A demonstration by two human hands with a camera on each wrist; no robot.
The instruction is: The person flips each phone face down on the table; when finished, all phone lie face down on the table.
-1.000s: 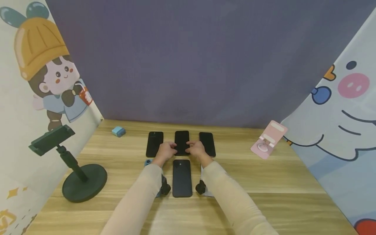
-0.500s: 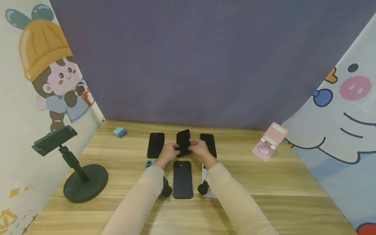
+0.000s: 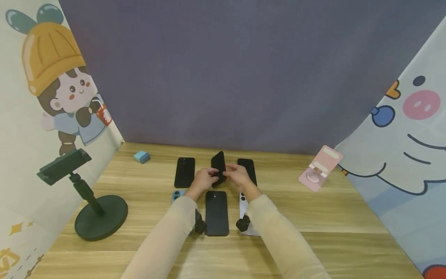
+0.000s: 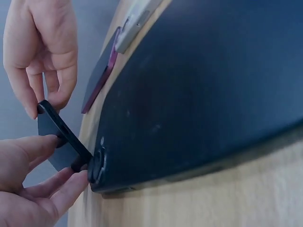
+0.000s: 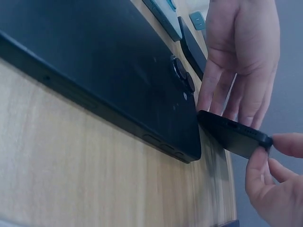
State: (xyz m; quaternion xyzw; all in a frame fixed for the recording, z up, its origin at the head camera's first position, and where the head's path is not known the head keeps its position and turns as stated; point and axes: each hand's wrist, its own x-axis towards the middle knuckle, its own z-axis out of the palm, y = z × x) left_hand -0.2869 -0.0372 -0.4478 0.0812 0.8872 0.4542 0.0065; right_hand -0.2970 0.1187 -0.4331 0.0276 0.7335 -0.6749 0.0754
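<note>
Between both hands a black smartphone [image 3: 218,162] stands tilted at the back middle of the table, its right side raised. My left hand [image 3: 203,180] grips its left side; in the left wrist view the fingers pinch the lower part of the phone [image 4: 66,130]. Thumb and fingers of my right hand [image 3: 238,175] pinch the raised side, as the right wrist view shows at a corner of the phone [image 5: 234,135]. Just in front lies a dark phone [image 3: 216,213], back up. Black phones lie to the left [image 3: 184,172] and right [image 3: 248,169], the right one partly behind my hand.
A teal phone [image 3: 175,195] and a white phone [image 3: 242,201] lie partly under my forearms. At the left stands a dark green phone stand [image 3: 101,217], with a small blue block [image 3: 142,156] behind it. A pink folding stand [image 3: 318,168] is at the right. A grey cloth [image 3: 223,77] hangs behind.
The middle back phone lay flat between my fingers a second ago. Its right side has since been lifted, and it now tilts steeply, with my hands closer together.
</note>
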